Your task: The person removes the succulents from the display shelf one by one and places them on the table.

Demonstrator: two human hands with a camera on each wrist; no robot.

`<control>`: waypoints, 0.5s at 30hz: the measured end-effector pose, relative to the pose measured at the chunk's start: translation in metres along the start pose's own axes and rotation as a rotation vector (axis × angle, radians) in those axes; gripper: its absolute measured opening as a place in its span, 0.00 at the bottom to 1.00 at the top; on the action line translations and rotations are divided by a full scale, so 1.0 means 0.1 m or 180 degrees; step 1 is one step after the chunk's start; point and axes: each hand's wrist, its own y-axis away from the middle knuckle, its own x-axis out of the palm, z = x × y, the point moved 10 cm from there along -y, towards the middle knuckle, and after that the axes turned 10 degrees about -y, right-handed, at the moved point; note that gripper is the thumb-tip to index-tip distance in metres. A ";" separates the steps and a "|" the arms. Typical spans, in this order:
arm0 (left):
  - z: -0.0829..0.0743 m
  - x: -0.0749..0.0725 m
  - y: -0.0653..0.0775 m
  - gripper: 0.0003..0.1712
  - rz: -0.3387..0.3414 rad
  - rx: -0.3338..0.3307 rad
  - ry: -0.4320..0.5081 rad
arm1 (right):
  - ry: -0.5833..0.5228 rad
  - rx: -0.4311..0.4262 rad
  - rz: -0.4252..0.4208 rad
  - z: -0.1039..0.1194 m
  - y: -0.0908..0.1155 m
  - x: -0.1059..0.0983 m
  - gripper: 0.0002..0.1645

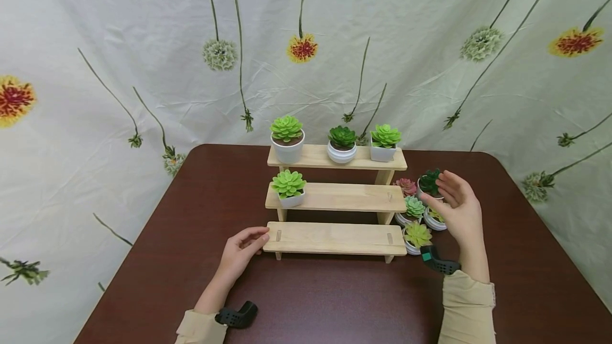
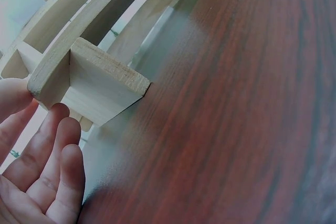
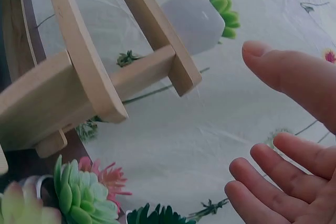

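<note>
Left hand (image 1: 245, 247) pinching the tiered stand (image 1: 334, 238), you're apparently at picking: close your spread, empty right hand (image 1: 461, 207) on the dark-green succulent (image 1: 429, 181).

A pale cloth (image 1: 143, 20) hangs behind the table (image 1: 162, 259), lightly creased. Its print shows upside-down flowers: a yellow flower with a red centre (image 1: 302, 48) near the top middle, others toward the left and right edges, and whitish round blooms (image 1: 220, 54) between, on long thin stems (image 1: 240, 41). The table is dark reddish brown with streaked wood grain and rounded far corners.
</note>
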 end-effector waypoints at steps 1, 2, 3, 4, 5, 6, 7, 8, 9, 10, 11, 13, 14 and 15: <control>0.00 0.00 0.00 0.14 -0.0001 -0.0005 0.0000 | -0.0015 -0.0009 0.0012 0.02 0.00 0.02 0.47; 0.00 0.00 0.00 0.14 -0.0001 -0.0007 0.0000 | -0.0050 -0.0004 0.0023 0.04 0.00 0.05 0.47; 0.00 0.00 0.00 0.14 -0.0003 -0.0004 -0.0002 | -0.0104 -0.0014 0.0034 0.07 0.01 0.08 0.47; 0.00 0.00 -0.01 0.14 -0.0002 0.0002 -0.0006 | -0.0118 -0.0033 0.0056 0.11 0.02 0.10 0.46; 0.00 0.00 -0.01 0.14 -0.0001 0.0007 -0.0008 | -0.0161 -0.0053 0.0075 0.15 0.02 0.13 0.46; 0.00 0.00 -0.01 0.14 -0.0001 0.0012 -0.0011 | -0.0211 -0.0067 0.0094 0.20 0.03 0.16 0.46; 0.00 0.00 -0.01 0.14 -0.0002 0.0010 -0.0009 | -0.0290 -0.0093 0.0114 0.26 0.04 0.19 0.45; 0.00 0.00 -0.01 0.14 -0.0004 0.0004 -0.0006 | -0.0330 -0.0108 0.0133 0.35 0.06 0.22 0.45; 0.01 0.00 -0.01 0.14 -0.0006 -0.0006 -0.0004 | -0.0450 -0.0119 0.0160 0.43 0.08 0.26 0.44; 0.01 0.00 -0.01 0.14 -0.0006 -0.0018 -0.0003 | -0.0463 -0.0094 0.0192 0.58 0.11 0.30 0.43; 0.02 0.00 -0.01 0.14 -0.0007 -0.0024 -0.0005 | -0.0499 -0.0080 0.0223 0.73 0.15 0.35 0.43; 0.03 0.00 -0.01 0.14 -0.0016 -0.0039 -0.0010 | -0.0520 -0.0034 0.0276 1.02 0.21 0.43 0.42; 0.03 0.00 -0.01 0.14 -0.0023 -0.0042 -0.0012 | -0.0497 -0.0001 0.0308 1.17 0.25 0.48 0.41; 0.03 0.00 -0.01 0.14 -0.0027 -0.0045 -0.0012 | -0.0495 0.0046 0.0340 1.29 0.27 0.52 0.41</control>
